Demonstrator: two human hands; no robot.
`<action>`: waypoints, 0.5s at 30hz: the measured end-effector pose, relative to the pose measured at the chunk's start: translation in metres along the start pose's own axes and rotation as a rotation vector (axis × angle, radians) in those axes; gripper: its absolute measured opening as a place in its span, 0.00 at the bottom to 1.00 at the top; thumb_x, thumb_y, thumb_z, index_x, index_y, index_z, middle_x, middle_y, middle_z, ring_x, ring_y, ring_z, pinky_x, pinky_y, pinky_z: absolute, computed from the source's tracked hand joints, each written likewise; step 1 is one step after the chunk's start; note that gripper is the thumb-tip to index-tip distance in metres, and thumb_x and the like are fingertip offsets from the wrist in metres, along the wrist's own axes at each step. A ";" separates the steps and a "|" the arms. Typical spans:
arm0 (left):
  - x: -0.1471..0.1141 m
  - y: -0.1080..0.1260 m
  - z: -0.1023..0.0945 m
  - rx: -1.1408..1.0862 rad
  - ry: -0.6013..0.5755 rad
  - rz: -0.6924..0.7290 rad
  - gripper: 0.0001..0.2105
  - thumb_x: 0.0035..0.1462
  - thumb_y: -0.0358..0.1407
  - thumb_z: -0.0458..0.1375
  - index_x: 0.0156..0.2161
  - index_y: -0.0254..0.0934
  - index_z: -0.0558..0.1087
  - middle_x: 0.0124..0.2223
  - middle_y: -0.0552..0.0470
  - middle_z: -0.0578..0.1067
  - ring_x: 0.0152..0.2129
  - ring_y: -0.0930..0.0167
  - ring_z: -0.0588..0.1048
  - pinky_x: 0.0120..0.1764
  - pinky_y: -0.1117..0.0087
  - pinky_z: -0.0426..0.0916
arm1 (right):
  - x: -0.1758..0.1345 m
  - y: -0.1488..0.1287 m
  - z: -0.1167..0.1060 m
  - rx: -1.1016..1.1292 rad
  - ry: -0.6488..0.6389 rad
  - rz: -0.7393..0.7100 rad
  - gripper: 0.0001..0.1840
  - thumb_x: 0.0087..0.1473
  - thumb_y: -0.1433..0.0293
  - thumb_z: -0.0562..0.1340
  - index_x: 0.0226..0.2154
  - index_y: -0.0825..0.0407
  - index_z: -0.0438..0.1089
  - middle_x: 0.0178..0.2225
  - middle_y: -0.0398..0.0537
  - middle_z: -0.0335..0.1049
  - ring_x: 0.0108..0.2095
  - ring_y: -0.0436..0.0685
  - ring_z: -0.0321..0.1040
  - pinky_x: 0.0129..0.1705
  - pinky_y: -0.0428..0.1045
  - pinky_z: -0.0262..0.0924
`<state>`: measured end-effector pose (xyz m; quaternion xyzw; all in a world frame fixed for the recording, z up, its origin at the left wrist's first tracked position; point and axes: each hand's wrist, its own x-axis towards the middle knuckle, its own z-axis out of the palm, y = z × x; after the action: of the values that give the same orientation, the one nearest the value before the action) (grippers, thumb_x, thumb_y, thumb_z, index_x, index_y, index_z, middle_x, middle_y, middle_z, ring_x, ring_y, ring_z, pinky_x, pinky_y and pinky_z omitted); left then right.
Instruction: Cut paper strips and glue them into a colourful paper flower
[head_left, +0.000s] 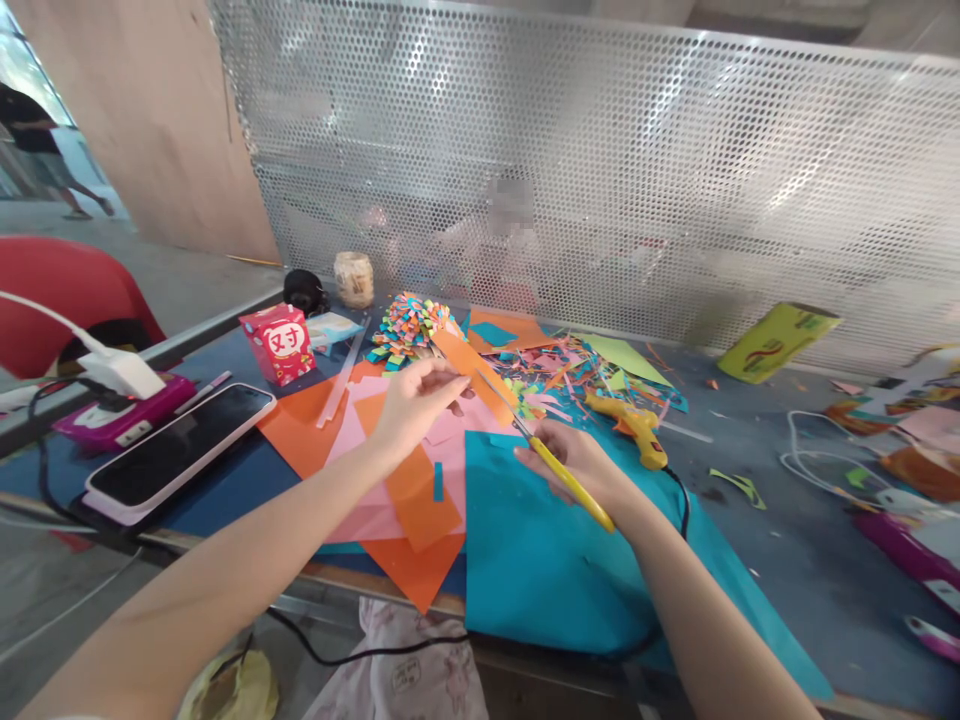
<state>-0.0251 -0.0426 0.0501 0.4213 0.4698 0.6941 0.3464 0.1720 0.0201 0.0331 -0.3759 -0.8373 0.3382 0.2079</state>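
Observation:
My left hand (429, 394) pinches a strip of orange paper (472, 372) and holds it above the table. In my right hand (566, 458) is a pair of scissors with yellow handles (574, 484), their blades at the orange strip. A large sheet of blue paper (555, 560) lies below my right hand. Under my left forearm are pink paper (352, 508) and more orange paper (300, 420). Just beyond my hands sits a fringed, multicoloured paper bundle (409, 325), beside a heap of thin paper scraps (555, 365).
A yellow glue gun (634, 425) with a black cord lies right of the scissors. Leftward are a phone (184, 445), a purple power strip (124, 415) and a red box (277, 345). A yellow-green tube (776, 342) lies before the perforated metal screen (600, 170).

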 end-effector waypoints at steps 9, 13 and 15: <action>-0.002 -0.003 0.000 0.028 -0.059 -0.037 0.08 0.43 0.35 0.63 0.27 0.34 0.69 0.24 0.51 0.75 0.21 0.73 0.74 0.22 0.73 0.67 | 0.001 0.005 0.000 -0.022 -0.018 0.006 0.20 0.45 0.50 0.60 0.24 0.50 0.58 0.18 0.38 0.55 0.19 0.48 0.55 0.19 0.45 0.48; -0.002 -0.003 0.000 0.014 -0.065 -0.037 0.09 0.42 0.35 0.64 0.25 0.34 0.68 0.23 0.52 0.75 0.21 0.72 0.74 0.21 0.74 0.67 | 0.000 0.001 -0.001 -0.039 -0.005 0.009 0.22 0.45 0.49 0.60 0.22 0.49 0.57 0.17 0.38 0.54 0.18 0.48 0.53 0.19 0.45 0.46; -0.001 -0.003 0.000 -0.001 -0.067 -0.039 0.10 0.42 0.36 0.64 0.25 0.34 0.68 0.23 0.52 0.75 0.21 0.73 0.74 0.21 0.75 0.66 | 0.000 -0.001 -0.001 -0.046 0.001 0.004 0.23 0.44 0.48 0.60 0.22 0.49 0.56 0.17 0.38 0.54 0.18 0.48 0.53 0.19 0.45 0.45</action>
<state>-0.0242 -0.0428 0.0465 0.4348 0.4658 0.6729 0.3757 0.1727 0.0199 0.0347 -0.3825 -0.8440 0.3191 0.1987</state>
